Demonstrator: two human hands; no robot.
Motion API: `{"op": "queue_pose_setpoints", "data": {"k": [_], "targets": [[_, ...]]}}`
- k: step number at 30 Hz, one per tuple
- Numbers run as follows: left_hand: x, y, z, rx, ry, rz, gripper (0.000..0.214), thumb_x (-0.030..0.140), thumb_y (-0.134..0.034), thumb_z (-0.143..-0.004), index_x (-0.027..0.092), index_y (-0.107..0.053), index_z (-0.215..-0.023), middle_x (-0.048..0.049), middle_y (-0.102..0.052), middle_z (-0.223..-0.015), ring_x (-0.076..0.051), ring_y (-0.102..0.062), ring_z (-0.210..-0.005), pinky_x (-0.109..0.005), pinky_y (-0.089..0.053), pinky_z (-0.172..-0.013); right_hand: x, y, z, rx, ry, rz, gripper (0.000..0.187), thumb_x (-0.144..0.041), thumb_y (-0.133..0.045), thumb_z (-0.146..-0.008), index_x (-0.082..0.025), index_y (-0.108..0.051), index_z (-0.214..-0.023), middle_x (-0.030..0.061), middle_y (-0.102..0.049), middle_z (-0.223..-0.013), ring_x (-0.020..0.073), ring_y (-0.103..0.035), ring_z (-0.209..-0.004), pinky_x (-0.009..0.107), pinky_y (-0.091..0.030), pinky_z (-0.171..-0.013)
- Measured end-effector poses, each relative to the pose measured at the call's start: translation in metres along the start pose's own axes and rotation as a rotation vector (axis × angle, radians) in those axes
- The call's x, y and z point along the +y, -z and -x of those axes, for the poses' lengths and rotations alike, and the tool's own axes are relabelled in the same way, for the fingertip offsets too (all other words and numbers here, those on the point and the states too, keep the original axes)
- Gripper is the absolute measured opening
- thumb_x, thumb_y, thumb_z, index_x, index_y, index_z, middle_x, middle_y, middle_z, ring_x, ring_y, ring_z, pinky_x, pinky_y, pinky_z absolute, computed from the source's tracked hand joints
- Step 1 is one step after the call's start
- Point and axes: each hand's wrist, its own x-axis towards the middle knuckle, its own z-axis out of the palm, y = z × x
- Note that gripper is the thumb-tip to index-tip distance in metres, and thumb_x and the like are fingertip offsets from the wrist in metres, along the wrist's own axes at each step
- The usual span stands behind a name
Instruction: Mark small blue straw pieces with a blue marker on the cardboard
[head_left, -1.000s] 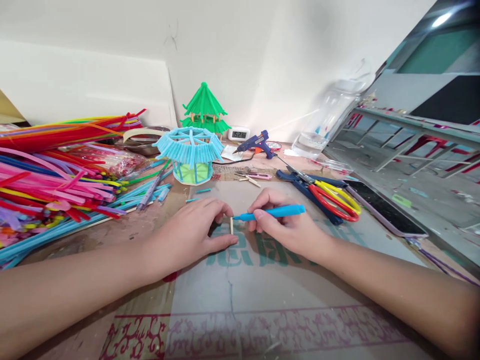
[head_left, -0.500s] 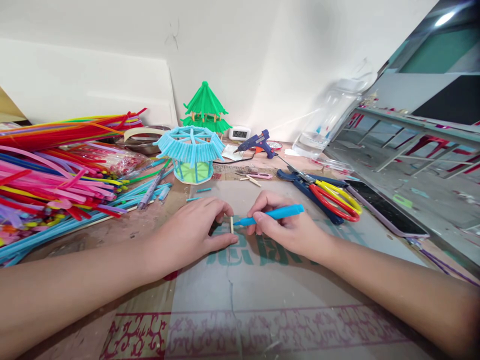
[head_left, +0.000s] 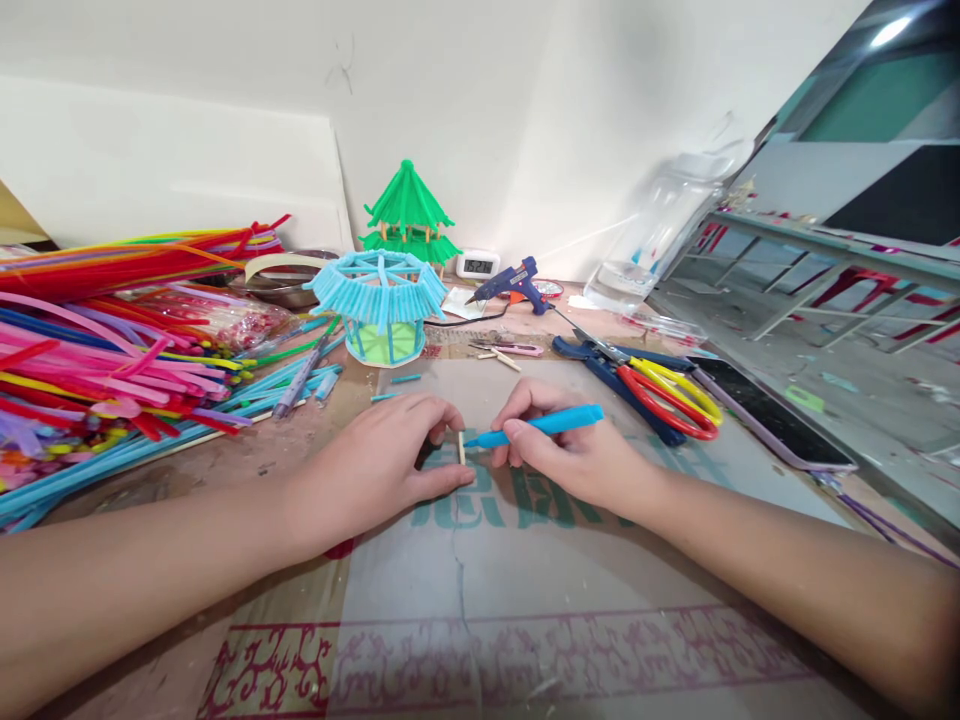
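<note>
Between the thumb and fingers of my left hand (head_left: 397, 455) is a short pale wooden stick (head_left: 462, 448), pinched at its two ends. My right hand (head_left: 562, 440) grips a blue marker (head_left: 551, 424) like a pen, its tip touching or almost touching the stick's side. Beyond my left hand, two short blue pieces (head_left: 406, 379) lie on the board. A pavilion model with a light blue roof (head_left: 382, 290) stands behind them, and a green-roofed model (head_left: 409, 205) is farther back.
Bundles of coloured pipe cleaners (head_left: 112, 360) fill the left side. A glue gun (head_left: 514, 287), a small digital clock (head_left: 478, 263) and a pink cutter (head_left: 517, 349) lie at the back. To the right are scissors (head_left: 667, 395), a phone (head_left: 769, 410) and a clear plastic jug (head_left: 645, 240).
Almost nothing differs. Both hands keep their hold on the stick and the marker; the whole view has shifted very slightly.
</note>
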Motion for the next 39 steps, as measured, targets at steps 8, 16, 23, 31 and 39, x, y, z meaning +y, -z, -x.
{"op": "queue_pose_setpoints", "data": {"k": [8,16,23,31,39], "targets": [[0.0004,0.0001,0.0001,0.003,0.000,-0.002,0.031,0.049,-0.065,-0.088,0.021,-0.054,-0.096,-0.0016,-0.061,-0.092,-0.021,-0.058,-0.083,-0.032,-0.041,-0.067,-0.0006,-0.0018,0.0010,0.020,-0.008,-0.016,0.010,-0.030,-0.054,-0.095,-0.022,-0.053,-0.089,0.0018,-0.069,-0.071,0.0144,-0.064,-0.061,0.026,-0.048,-0.055],[-0.0010,-0.0008,0.0004,0.021,-0.015,-0.015,0.031,0.049,-0.063,-0.089,0.021,-0.054,-0.098,-0.0022,-0.062,-0.092,-0.021,-0.059,-0.083,-0.031,-0.041,-0.066,-0.0001,-0.0007,0.0009,-0.010,-0.031,-0.011,0.013,-0.030,-0.056,-0.094,-0.022,-0.053,-0.085,0.0025,-0.071,-0.071,0.0149,-0.065,-0.062,0.027,-0.050,-0.056],[-0.0003,-0.0001,-0.0002,0.010,-0.001,-0.012,0.031,0.049,-0.064,-0.088,0.021,-0.054,-0.097,-0.0017,-0.061,-0.091,-0.020,-0.058,-0.081,-0.031,-0.041,-0.065,-0.0013,-0.0009,0.0012,-0.017,-0.030,-0.006,0.012,-0.030,-0.057,-0.093,-0.021,-0.054,-0.085,0.0026,-0.071,-0.071,0.0145,-0.064,-0.061,0.026,-0.050,-0.057],[-0.0005,-0.0004,0.0001,0.010,-0.003,-0.009,0.031,0.049,-0.063,-0.089,0.020,-0.055,-0.098,-0.0025,-0.062,-0.092,-0.020,-0.058,-0.082,-0.031,-0.042,-0.067,-0.0024,-0.0004,0.0008,-0.029,-0.057,-0.003,0.013,-0.031,-0.058,-0.092,-0.022,-0.054,-0.083,0.0018,-0.071,-0.070,0.0152,-0.066,-0.061,0.027,-0.051,-0.057],[-0.0035,-0.0013,-0.0001,0.019,-0.022,-0.036,0.032,0.050,-0.064,-0.088,0.020,-0.058,-0.098,-0.0027,-0.061,-0.091,-0.022,-0.059,-0.084,-0.033,-0.043,-0.068,-0.0020,-0.0002,0.0020,-0.089,-0.062,0.016,0.013,-0.031,-0.058,-0.092,-0.022,-0.055,-0.084,0.0021,-0.072,-0.070,0.0155,-0.068,-0.062,0.026,-0.051,-0.055]]}}
